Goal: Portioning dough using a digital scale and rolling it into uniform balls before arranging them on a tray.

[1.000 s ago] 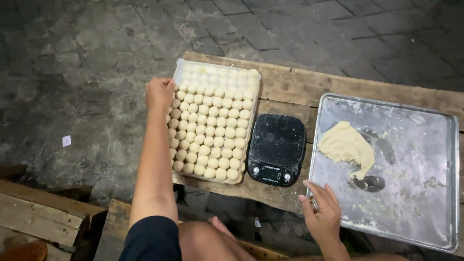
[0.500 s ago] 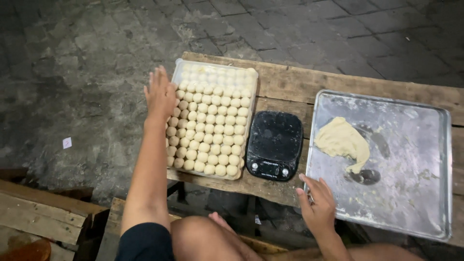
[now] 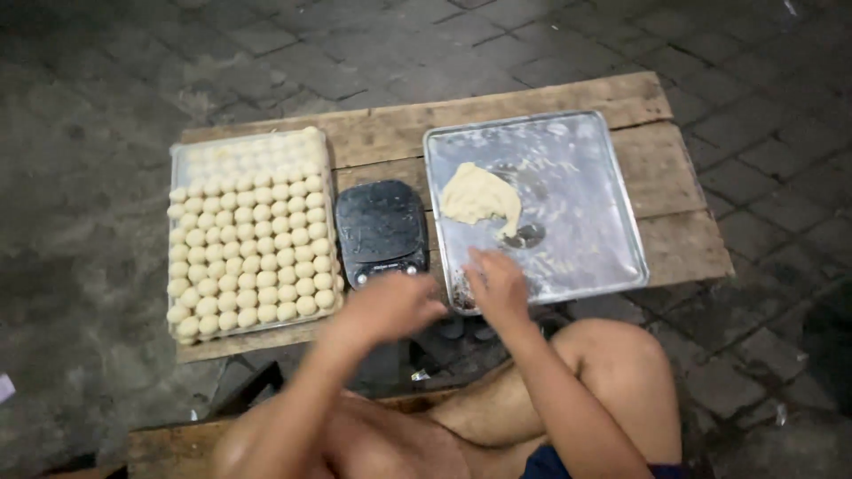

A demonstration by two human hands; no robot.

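Pale dough lump (image 3: 480,197) on the square metal tray (image 3: 586,257) is lying at twelve o'clock from my right hand (image 3: 497,286), fingers loosely curled, while my left hand (image 3: 390,306), blurred, grip untellable, is swinging back from the dough-ball tray (image 3: 182,160) past the black scale (image 3: 382,232).

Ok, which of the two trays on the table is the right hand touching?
The shiny metal tray, the one holding a single flattened lump of dough. The right hand rests on its near-left corner. The other tray, left of the black scale, is packed with dough balls.

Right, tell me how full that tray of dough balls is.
Nearly full: the tray holds packed rows of dough balls edge to edge.
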